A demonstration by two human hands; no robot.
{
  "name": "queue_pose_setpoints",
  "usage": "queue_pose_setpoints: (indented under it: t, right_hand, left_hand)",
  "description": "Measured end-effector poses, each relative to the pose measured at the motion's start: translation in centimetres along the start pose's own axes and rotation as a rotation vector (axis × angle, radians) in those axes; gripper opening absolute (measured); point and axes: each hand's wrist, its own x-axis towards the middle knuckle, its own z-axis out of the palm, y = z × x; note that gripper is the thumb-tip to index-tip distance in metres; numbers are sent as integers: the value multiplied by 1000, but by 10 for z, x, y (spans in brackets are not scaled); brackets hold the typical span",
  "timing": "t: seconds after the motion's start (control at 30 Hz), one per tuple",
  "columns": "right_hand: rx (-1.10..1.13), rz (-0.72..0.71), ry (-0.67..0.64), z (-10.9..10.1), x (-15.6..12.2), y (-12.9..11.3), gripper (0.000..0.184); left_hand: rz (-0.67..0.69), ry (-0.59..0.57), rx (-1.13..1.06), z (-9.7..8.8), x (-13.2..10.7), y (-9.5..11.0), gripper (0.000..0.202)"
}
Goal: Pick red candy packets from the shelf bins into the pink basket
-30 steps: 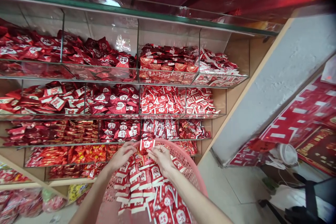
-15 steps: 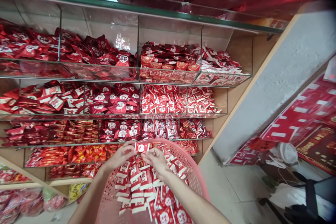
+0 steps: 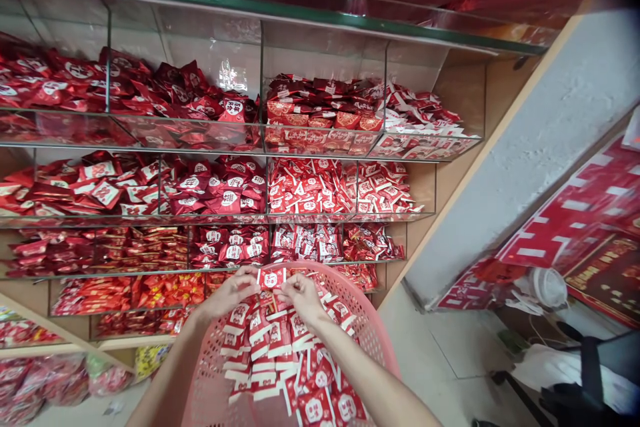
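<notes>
Between my hands is a small red and white candy packet (image 3: 271, 278), its printed face toward me. My left hand (image 3: 235, 291) pinches its left end, while the fingers of my right hand (image 3: 302, 298) grip its right end. Both hands are over the far part of a pink perforated plastic basket (image 3: 383, 337). Inside the basket lie many similar red packets with white ends, some in rows and some loose, such as the packet (image 3: 314, 408) near the bottom of the view.
Beyond the basket, glass-fronted shelves (image 3: 325, 159) hold red packets in divided compartments. A grey wall (image 3: 505, 167) rises at the right, with red printed sheets (image 3: 560, 220) leaning there. A black chair (image 3: 575, 373) stands on the tiled floor at lower right. Bagged goods (image 3: 60, 377) lie lower left.
The packet between my hands has turned slightly so its printed face shows more fully. My right hand has shifted a little to the right. The camera view has shifted slightly.
</notes>
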Motion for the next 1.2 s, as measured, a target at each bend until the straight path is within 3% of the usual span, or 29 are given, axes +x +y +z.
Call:
queue_pose_setpoints:
  t: [0.1, 0.23, 0.33, 0.43, 0.57, 0.7, 0.83, 0.97, 1.2]
  right_hand:
    - [-27, -39, -42, -1, -1, -5, 40]
    - [-236, -245, -47, -11, -7, -30, 29]
    - [-407, -408, -19, -29, -19, -61, 22]
    - [-506, -476, -32, -53, -36, -87, 18]
    - [-583, -429, -66, -87, -57, -98, 17]
    - [-616, -254, -192, -110, -67, -96, 19]
    - [-803, -99, -439, -117, -68, -97, 12]
    - [-1063, -81, -641, -115, -61, -93, 14]
    - [-1434, -160, -560, -106, -40, -73, 24]
  left_hand:
    - [-29, 18, -29, 1, -1, 5, 32]
    - [-55, 79, -8, 1, -3, 16, 33]
    - [-61, 102, 28, 1, -3, 22, 38]
    - [-58, 116, 57, 1, -3, 22, 42]
    - [-60, 132, 44, 3, -2, 18, 42]
    - [-60, 150, 43, 5, -1, 16, 43]
    - [-65, 159, 48, 5, -1, 16, 44]
    - [-49, 153, 57, 5, -1, 18, 44]
    - [-60, 173, 50, 6, 0, 16, 43]
